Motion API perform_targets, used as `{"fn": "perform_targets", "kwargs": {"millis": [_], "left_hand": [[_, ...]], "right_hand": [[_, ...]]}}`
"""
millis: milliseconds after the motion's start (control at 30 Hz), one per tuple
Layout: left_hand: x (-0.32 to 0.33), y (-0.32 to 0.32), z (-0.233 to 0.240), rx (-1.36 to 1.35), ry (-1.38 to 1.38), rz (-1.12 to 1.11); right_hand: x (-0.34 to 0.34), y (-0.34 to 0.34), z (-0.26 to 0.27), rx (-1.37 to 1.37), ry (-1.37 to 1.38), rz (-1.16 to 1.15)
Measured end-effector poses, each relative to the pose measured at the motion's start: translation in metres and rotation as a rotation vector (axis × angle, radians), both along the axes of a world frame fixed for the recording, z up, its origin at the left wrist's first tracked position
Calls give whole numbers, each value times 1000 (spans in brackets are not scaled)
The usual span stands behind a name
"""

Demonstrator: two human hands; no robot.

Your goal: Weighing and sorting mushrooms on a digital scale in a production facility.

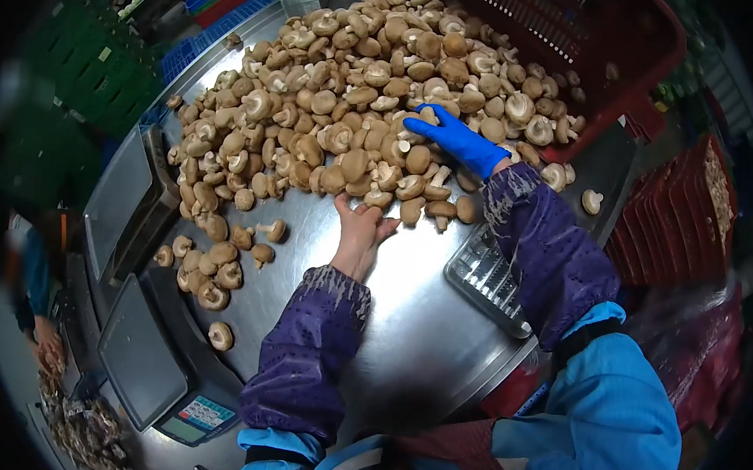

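A large heap of shiitake mushrooms [323,102] covers the far half of a stainless steel table [311,244]. My right hand [466,142], in a blue glove, reaches into the heap from the right. Between its thumb and fingers sits one shiitake mushroom [428,116]. At the heap's near edge is my bare left hand [358,237], thumb and fingers spread. Its fingertips touch or lie just beside a mushroom [378,197] there; whether they press on it is hidden. Purple sleeve covers run up both forearms.
A clear plastic tray [487,277] lies below my right forearm. Two scales [168,358] stand at left, near loose mushrooms [219,267]. A red crate [646,57] lies tipped behind the heap; stacked red baskets [668,220] stand right. Another person's hands [49,347] are at far left.
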State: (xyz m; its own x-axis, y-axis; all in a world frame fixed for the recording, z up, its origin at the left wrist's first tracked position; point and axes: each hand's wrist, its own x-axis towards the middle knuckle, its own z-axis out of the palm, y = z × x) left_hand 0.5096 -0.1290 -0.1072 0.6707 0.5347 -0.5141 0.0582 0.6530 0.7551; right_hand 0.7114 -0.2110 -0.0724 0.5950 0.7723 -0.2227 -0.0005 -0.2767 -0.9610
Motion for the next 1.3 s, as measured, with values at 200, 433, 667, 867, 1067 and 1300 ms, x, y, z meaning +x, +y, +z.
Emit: {"fn": "perform_targets", "kwargs": {"millis": [200,433,667,867,1067,1300], "left_hand": [[-31,-5,-7,-27,-54,-33],[-132,-12,-1,-221,-140,6],[-195,-26,6,-341,-276,-14],[-246,-25,29,-379,-372,79],[-316,14,89,-135,-383,58],[-438,94,127,107,-196,345]], "right_hand": [[-12,-13,-7,-70,-50,130],[-79,-6,-5,-151,-228,309],[-125,-1,10,-4,114,112],[-157,-2,41,54,247,55],[-198,12,41,-78,94,34],[-221,21,-20,-104,-232,163]]}}
